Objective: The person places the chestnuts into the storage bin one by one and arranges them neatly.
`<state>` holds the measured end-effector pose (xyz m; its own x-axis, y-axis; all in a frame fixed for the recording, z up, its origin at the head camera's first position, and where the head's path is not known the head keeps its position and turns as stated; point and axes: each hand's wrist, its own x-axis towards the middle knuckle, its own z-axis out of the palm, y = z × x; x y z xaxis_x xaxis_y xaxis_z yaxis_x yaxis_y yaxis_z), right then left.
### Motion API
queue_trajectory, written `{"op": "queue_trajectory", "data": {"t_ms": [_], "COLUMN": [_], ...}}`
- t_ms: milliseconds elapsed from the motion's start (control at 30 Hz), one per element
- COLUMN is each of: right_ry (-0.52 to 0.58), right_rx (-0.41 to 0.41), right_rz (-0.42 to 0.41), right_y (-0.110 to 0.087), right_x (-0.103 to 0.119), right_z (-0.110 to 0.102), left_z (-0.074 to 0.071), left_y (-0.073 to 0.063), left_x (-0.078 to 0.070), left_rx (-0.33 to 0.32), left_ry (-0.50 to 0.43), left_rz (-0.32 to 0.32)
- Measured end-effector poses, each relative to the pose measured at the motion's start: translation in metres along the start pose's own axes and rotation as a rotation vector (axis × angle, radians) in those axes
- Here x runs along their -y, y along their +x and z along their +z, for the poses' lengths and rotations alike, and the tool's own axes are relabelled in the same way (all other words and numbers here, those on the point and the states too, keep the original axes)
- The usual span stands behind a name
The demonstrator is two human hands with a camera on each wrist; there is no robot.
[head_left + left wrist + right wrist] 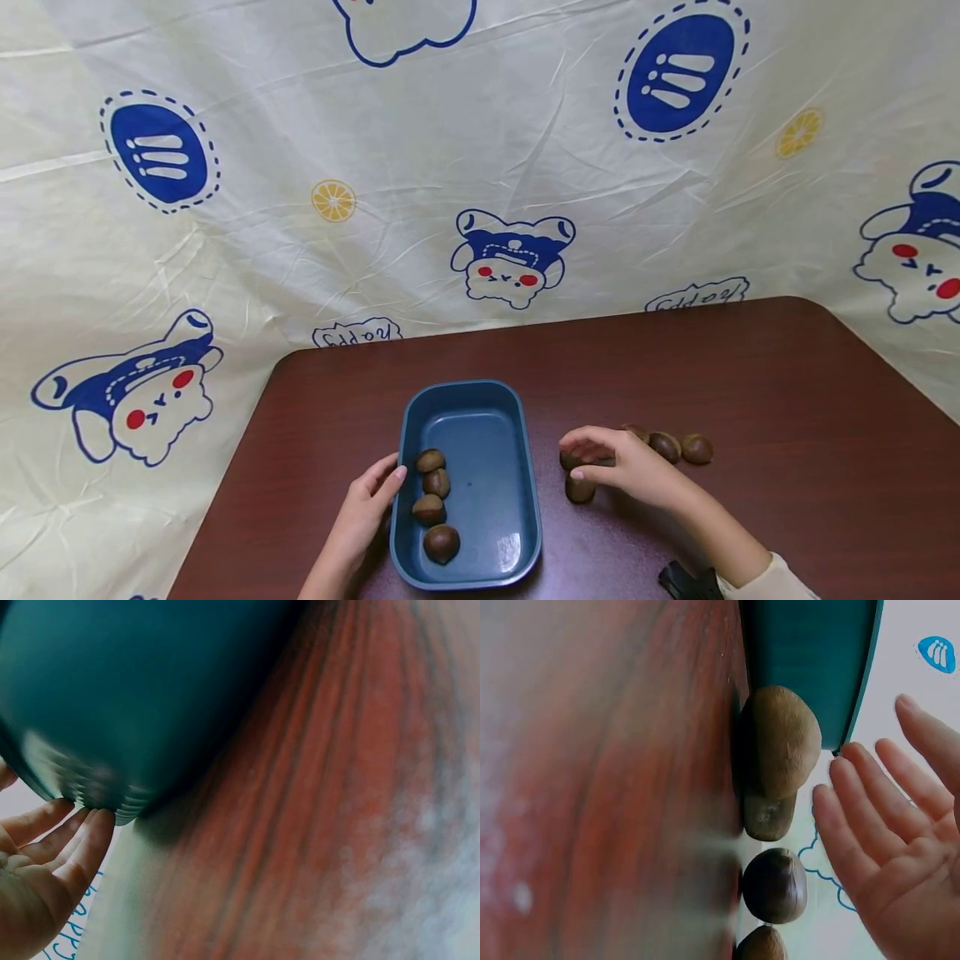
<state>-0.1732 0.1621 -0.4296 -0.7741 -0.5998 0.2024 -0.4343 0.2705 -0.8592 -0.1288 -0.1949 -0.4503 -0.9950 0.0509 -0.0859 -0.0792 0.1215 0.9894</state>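
Observation:
A blue tray stands on the table with several chestnuts in a row along its left side. My left hand grips the tray's left wall, thumb at the rim and fingers against the outside; the left wrist view shows those fingertips on the wall. To the right of the tray, my right hand hovers by a chestnut, partly covering another one behind. In the right wrist view its fingers are extended, apart from the nearest chestnut, with nothing held.
More chestnuts, including one at the right end, lie beyond my right hand. A black strap-like object sits by the right sleeve. The brown table meets a printed white cloth behind.

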Motion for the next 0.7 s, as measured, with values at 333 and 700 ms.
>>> {"op": "queue_trajectory", "data": {"t_ms": [333,700], "right_ry": [-0.055,-0.246], "right_rx": [0.081,0.106], "right_rz": [0.057,-0.094], "right_y": [-0.013,-0.013], "right_x": [-0.009,-0.02], "right_z": [-0.001,0.003], "left_z": [0.0,0.0], "left_y": [-0.002,0.0], "left_x": [-0.001,0.0], "left_rx": [0.009,0.037], "left_ry": [-0.01,-0.066], "left_rz": [-0.013,-0.014]}}
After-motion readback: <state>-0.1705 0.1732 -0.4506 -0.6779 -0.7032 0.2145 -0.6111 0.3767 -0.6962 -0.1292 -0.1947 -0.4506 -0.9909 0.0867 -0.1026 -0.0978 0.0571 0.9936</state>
